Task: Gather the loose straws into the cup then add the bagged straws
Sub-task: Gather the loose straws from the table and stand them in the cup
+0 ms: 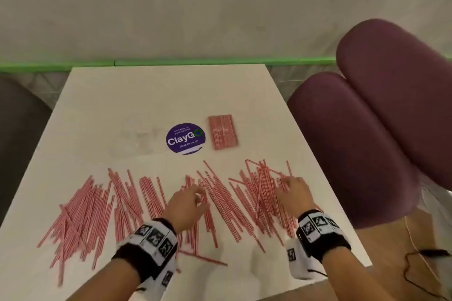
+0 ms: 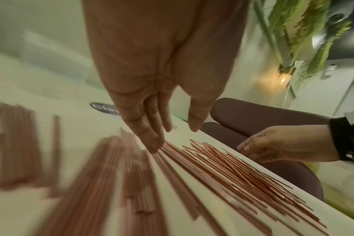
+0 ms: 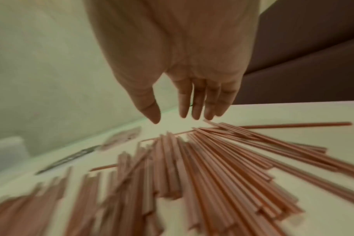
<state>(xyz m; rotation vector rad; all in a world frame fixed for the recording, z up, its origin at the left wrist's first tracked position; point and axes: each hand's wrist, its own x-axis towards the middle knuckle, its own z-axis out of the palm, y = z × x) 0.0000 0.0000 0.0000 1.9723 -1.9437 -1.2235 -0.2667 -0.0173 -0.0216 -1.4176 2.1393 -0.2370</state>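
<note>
The left hand has its fingers straight and relaxed, tips on the loose straws mid-row, gripping none. The right hand hovers with fingers extended, holding nothing, over the right end of the row. Straws spread across the near bench; the bagged straws lie farther, right of a purple sticker.
</note>
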